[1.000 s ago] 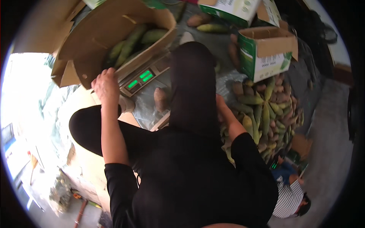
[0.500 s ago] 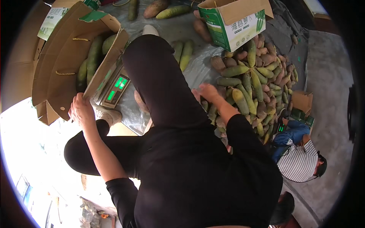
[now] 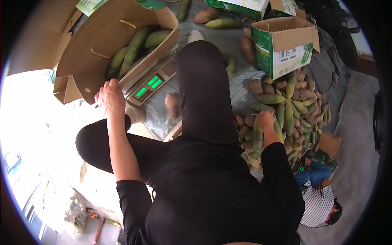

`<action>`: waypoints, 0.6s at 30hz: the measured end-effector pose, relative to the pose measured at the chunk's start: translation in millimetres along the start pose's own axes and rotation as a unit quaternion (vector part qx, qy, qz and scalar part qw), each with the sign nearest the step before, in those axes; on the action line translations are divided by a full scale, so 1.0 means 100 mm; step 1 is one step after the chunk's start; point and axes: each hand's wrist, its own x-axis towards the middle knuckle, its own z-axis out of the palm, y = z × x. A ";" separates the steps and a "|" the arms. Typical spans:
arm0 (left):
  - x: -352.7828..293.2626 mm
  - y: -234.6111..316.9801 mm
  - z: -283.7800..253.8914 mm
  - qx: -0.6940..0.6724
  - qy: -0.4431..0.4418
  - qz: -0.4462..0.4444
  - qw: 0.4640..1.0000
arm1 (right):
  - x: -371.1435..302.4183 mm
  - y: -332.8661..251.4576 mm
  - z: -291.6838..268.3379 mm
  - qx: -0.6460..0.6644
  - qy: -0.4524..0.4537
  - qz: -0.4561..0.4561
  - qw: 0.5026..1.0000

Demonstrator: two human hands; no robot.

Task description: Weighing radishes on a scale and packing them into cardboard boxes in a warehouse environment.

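My left hand (image 3: 111, 98) is closed on the near edge of an open cardboard box (image 3: 77, 53). Several long green radishes (image 3: 134, 49) lie inside it. The box rests on a digital scale (image 3: 143, 92) with green lit digits. Over the near left side of a large heap (image 3: 304, 116) of green radishes and brownish-red roots, my right hand (image 3: 267, 118) is closed around the upper end of a green radish (image 3: 258, 134). Its fingertips are partly hidden.
A green and white carton (image 3: 281, 53) stands behind the heap. A brownish root (image 3: 172, 106) lies on the plastic sheet beside my raised knee. Off to the right, a person in a striped shirt (image 3: 318, 206) sits near another scale. More roots (image 3: 207, 15) lie at the far side.
My right hand has moved right, onto a green radish in the heap. My left hand stays on the box edge. The whole view has shifted, with more cartons showing at the far side.
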 end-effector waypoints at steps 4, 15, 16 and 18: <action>-0.01 -0.07 0.03 -0.002 0.012 -0.002 1.000 | -0.14 -0.34 -0.12 -0.060 -0.028 -0.054 0.996; -0.01 -0.07 -0.01 -0.001 0.003 -0.009 1.000 | -0.15 -1.15 0.36 0.016 -0.069 -0.118 0.990; 0.02 -0.03 -0.01 -0.006 -0.002 -0.003 1.000 | 0.01 -1.08 0.61 0.159 -0.041 -0.087 0.983; 0.02 -0.03 -0.01 -0.002 -0.005 -0.008 1.000 | 0.14 -1.08 0.73 0.297 -0.015 -0.068 0.952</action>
